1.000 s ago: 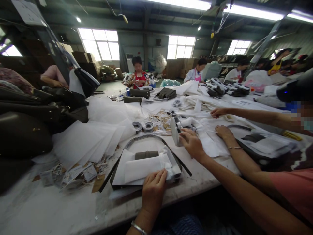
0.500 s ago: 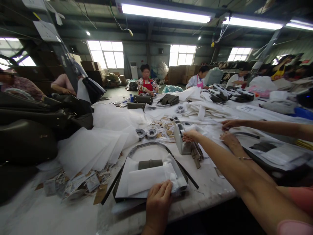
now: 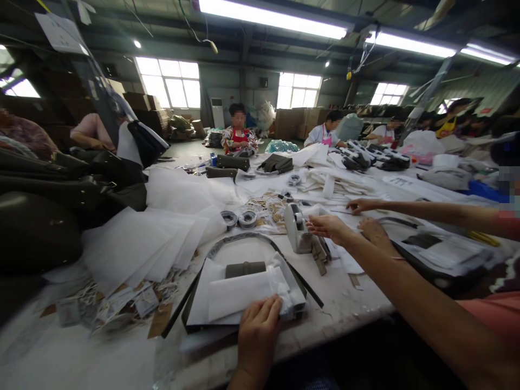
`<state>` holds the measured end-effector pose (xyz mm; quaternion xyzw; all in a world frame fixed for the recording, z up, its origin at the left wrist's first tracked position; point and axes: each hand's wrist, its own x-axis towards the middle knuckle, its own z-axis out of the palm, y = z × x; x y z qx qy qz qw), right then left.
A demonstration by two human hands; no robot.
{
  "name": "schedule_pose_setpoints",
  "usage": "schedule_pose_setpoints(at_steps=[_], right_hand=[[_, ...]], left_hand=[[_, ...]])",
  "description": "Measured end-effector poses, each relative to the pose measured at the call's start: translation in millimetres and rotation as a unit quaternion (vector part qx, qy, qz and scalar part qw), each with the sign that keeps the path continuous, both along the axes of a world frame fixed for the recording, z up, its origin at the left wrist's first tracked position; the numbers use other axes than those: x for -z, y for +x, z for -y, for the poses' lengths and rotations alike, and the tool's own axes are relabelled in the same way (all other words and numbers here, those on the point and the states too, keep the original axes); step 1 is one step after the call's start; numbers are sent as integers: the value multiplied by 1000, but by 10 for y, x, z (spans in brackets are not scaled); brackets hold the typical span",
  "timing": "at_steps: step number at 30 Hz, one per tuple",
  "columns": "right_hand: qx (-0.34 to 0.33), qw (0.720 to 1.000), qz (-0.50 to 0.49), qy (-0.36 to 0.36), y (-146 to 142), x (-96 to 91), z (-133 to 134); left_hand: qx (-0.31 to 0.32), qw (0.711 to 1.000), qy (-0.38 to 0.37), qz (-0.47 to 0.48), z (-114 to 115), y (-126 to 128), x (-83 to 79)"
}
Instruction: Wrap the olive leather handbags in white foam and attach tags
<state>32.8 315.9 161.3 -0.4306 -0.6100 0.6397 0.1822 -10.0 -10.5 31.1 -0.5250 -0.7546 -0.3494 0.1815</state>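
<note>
The left hand [image 3: 255,333] has hardly moved in the last second. It lies flat, fingers spread, on the near edge of the folded white paper [image 3: 239,295] that wraps a flat dark bag, at the desk [image 3: 349,295] edge right in front of the person. A grey rolled piece [image 3: 245,268] shows just beyond its fingertips, and a dark strap [image 3: 244,238] arches past that.

The change is on the other side. A second ago the right hand [image 3: 331,227] rested on top of the tape dispenser [image 3: 296,234]. Now it has slid back a little, and its fingertips sit at the dispenser's upper end, by the roll. Whether they pinch a tape end is too small to tell.

The hands are well apart, the right one far forward and to the right of the left. It looks as if the wrapping is being held shut while the free hand works at the tape.

Grey strips [image 3: 319,252] lie against the dispenser under the right wrist. Two loose tape rolls [image 3: 239,219] sit to the left of the dispenser. Just right of the right hand a co-worker's two hands, one nearer [image 3: 372,230] and one farther [image 3: 363,205], press on their own sheets.
</note>
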Motion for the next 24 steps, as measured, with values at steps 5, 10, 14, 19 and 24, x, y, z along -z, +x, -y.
schedule_pose_setpoints(at_steps=[5,10,14,19,24], right_hand=[[30,998,1,59,464,227,454],[51,992,11,112,569,631,609],[43,983,44,175,523,853,510],[-3,945,124,304,562,856,229],[-67,863,182,467,724,607,130]], left_hand=[[4,1000,-18,-7,16,-6,-34],[4,1000,-24,-4,26,0,-40],[4,1000,-28,0,28,7,-26],[3,999,-34,-2,26,14,-45],[2,999,-34,-8,32,7,-48]])
